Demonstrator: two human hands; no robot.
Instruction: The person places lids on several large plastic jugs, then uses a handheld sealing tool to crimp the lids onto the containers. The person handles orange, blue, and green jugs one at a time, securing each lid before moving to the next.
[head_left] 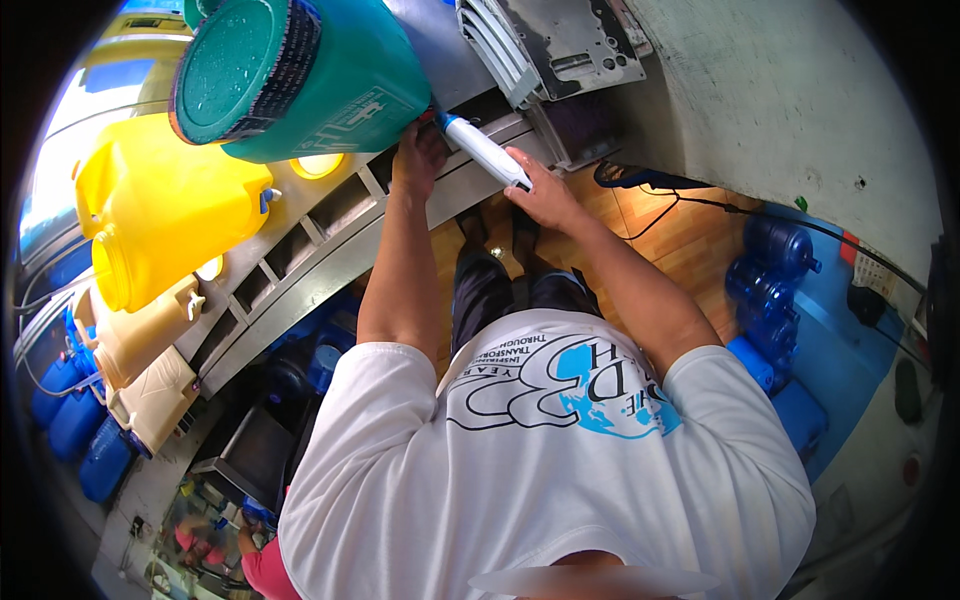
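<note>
A large teal water container (375,75) stands tilted in view at the upper left. Its round, wet lid (228,80) has a dark printed band around it. My left hand (416,165) is at the container's lower corner, palm partly shaded, fingers loosely spread close to a small reddish part there. In my right hand (547,192) is a white handheld tool (487,152), a thick wand with a blue tip end. That tip meets the same corner, right beside my left fingers. Whether it touches the container I cannot tell.
A yellow jug (175,190) and beige jugs (150,325) line the metal counter (300,290) at left. A metal machine housing (575,50) sits at upper right. Blue bottles (765,290) stack by the wall, near a hanging black cable (740,210). A person in pink (268,568) is at lower left.
</note>
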